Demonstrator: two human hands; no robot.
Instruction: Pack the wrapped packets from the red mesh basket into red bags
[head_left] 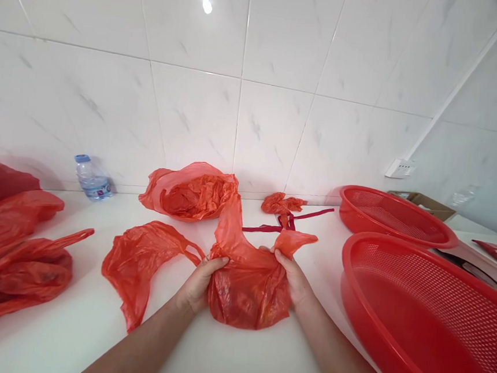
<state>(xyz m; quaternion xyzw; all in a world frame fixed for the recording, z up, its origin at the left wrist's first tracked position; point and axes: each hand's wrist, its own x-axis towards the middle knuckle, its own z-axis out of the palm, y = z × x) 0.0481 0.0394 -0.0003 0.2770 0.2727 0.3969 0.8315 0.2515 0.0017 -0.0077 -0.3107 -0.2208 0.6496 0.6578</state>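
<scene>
Between my hands is a red plastic bag (250, 294) with something darker inside that I cannot make out through the film. My left hand (201, 281) grips its left side, thumb on top. At the other side my right hand (293, 274) pinches the bag near one of its handles, which sticks out to the right. The other handle rises at the upper left. Beside my left hand lies a flattened red plastic bag (139, 267). Behind, an open red bag (195, 196) is stuffed with crumpled red plastic.
Several red bags (27, 271) lie at the left, near a water bottle (93, 180). A crumpled red bag (279, 204) and dark red straps (311, 214) lie by the wall. Two red plastic baskets (357, 239) stand at the right, before a cardboard box (440, 209).
</scene>
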